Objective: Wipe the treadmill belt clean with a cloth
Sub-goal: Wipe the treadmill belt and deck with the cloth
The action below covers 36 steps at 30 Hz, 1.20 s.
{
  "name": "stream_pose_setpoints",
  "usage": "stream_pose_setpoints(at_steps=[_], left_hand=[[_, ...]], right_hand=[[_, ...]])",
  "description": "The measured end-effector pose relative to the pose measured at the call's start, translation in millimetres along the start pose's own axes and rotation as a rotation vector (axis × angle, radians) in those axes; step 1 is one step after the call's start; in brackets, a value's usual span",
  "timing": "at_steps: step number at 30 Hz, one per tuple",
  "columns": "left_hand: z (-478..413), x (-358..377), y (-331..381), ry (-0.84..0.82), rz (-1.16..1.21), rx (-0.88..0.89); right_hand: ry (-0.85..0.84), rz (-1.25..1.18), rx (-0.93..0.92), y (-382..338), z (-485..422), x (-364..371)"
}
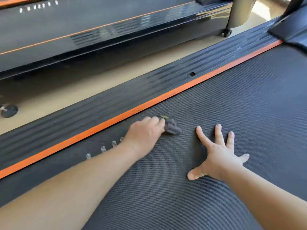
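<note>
A dark textured treadmill belt (pixel 232 113) fills the lower right of the view. My left hand (pixel 146 131) grips a bunched dark grey cloth (pixel 172 127) with a small yellow-green patch, pressed on the belt close to the orange strip (pixel 166 97). My right hand (pixel 221 153) lies flat on the belt to the right of the cloth, fingers spread wide, holding nothing. White marks (pixel 103 148) on the belt show beside my left wrist.
A ribbed black side rail (pixel 149 87) runs along the belt beyond the orange strip. Past a strip of beige floor (pixel 99 77) stands a second black treadmill (pixel 83 30) with small wheels. A black motor cover (pixel 292 30) rises at the top right.
</note>
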<state>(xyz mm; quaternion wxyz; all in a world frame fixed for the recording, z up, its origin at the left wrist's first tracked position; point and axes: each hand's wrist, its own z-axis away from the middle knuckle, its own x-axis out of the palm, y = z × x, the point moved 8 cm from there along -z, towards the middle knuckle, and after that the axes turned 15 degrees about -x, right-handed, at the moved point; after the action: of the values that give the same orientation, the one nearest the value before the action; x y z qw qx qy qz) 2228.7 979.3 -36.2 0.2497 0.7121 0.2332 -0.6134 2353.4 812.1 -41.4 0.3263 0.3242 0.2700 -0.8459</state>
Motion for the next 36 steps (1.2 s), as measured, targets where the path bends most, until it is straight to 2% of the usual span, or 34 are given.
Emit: stream_pose_setpoints(at_steps=[2,4,8,10,11,13,15,17,20,23,25,28,31,33,35,36], left_hand=[[-8,12,-5,-0.095,0.135,-0.197],[23,8,6,-0.084,0.22,-0.226],[120,9,37,-0.063,0.194,0.096],[123,5,23,0.019,0.107,0.246],[112,3,7,0.068,0.069,0.22],[83,-9,-36,0.129,0.074,-0.039],[80,-8,-58,0.055,0.124,-0.251],[99,-6,-52,-0.049,0.221,-0.308],[121,-15,-50,-0.12,0.385,-0.278],[127,-34,-74,-0.045,0.445,-0.27],[128,-38,-74,-0.018,0.389,-0.145],[120,-16,-62,-0.144,0.291,0.071],[105,12,-55,-0.21,0.198,0.187],[97,17,-57,-0.189,0.212,0.276],[87,17,-78,-0.126,0.223,0.239],[80,17,-94,-0.09,0.243,0.128]], right_hand=[[0.009,0.003,0.007,2,2,2],[0.019,0.006,0.007,0,5,-1],[0.143,0.137,-0.013,-12,16,-10],[0.203,0.236,-0.089,-26,24,-7],[0.21,0.265,-0.133,-33,28,-4],[0.174,0.279,-0.218,-45,33,5],[0.131,0.251,-0.28,-57,33,8],[0.074,0.227,-0.315,-72,29,8],[-0.016,0.183,-0.263,-91,19,14],[-0.052,0.186,-0.194,-104,10,31],[-0.049,0.188,-0.164,-105,6,37],[-0.046,0.209,-0.163,-107,6,40],[-0.033,0.215,-0.174,-109,5,42],[-0.032,0.213,-0.171,-108,4,42],[-0.033,0.211,-0.17,-106,3,43],[-0.028,0.211,-0.174,-106,2,44]])
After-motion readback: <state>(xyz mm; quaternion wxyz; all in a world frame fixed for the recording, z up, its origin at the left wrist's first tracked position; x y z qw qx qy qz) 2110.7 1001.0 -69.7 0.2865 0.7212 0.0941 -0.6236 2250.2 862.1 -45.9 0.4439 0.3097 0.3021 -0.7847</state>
